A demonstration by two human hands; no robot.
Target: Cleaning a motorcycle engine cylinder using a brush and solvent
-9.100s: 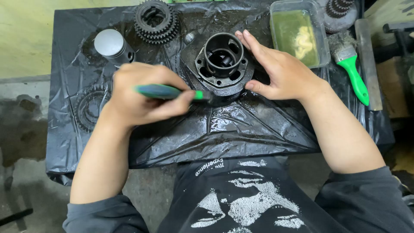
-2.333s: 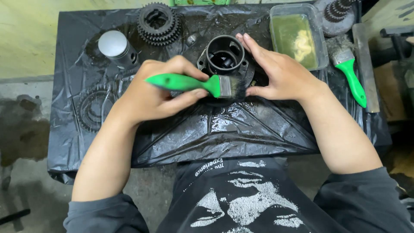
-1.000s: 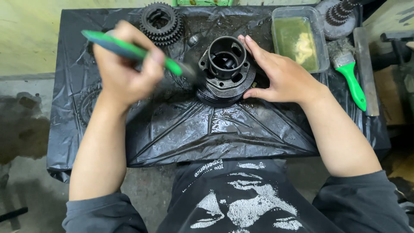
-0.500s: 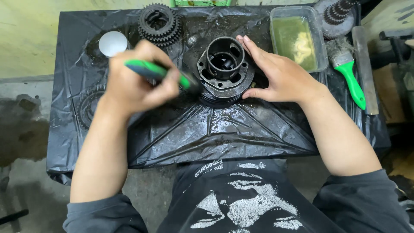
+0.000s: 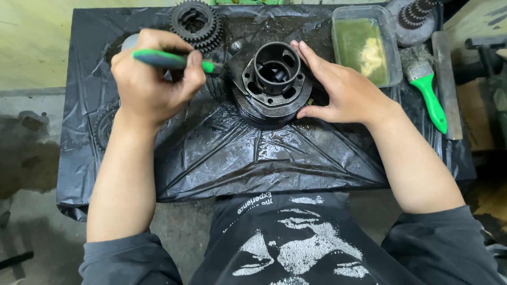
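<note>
A dark, greasy round metal housing (image 5: pixel 272 82) with a hollow centre sits on black plastic sheeting (image 5: pixel 253 153) that covers a small table. My left hand (image 5: pixel 153 79) grips a green-handled paintbrush (image 5: pixel 171 60), its bristle end against the housing's left side. My right hand (image 5: pixel 338 87) rests flat against the housing's right side, fingers spread along its rim, holding it steady.
A stacked cluster gear (image 5: pixel 195 24) stands at the back. A clear plastic tub (image 5: pixel 364 45) of yellowish liquid is at back right, beside a second green brush (image 5: pixel 428 87), a flat metal file (image 5: pixel 446 84) and another gear shaft (image 5: pixel 414 16). A gear (image 5: pixel 103 129) lies left.
My left hand has swung the brush back and forth beside the housing and now holds it higher, tip at the upper left. My right hand has stayed put.
</note>
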